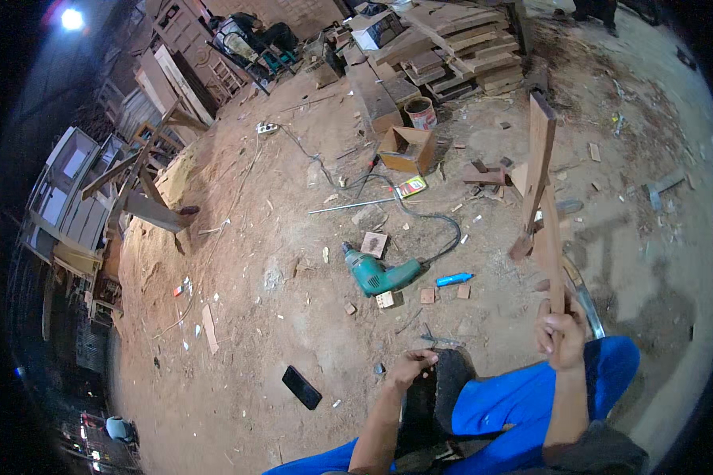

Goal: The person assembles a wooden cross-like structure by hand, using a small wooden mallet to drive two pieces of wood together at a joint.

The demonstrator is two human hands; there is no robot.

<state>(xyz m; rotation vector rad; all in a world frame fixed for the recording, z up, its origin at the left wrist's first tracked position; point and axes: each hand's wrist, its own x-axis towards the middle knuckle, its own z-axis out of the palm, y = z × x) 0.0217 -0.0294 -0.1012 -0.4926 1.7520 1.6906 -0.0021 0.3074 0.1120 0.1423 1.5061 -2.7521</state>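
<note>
- Head view, right hand (561,328): my fingers are closed around the lower part of a wooden workpiece (541,166), which rises roughly upright on my right side.
- Head view, left hand (414,368): my fingers are curled, tips drawn together, above my lap; I cannot tell whether anything is pinched between them.
- Head view, power drill (376,273): green body, lying on the dirt floor (253,332) ahead of my hands, cable attached; any marking on the housing is too small to read.
- Head view, blue tube (454,279): lies just right of the drill's handle end.
- Head view, packet (410,187): yellow with coloured print, lying beyond the drill; its lettering is illegible at this size.
- Head view, can (421,113): red-and-pale label, behind an open wooden box (406,150); its wording is likewise unreadable.
- Head view, phone (302,388): lies left of my left hand, screen dark.
</note>
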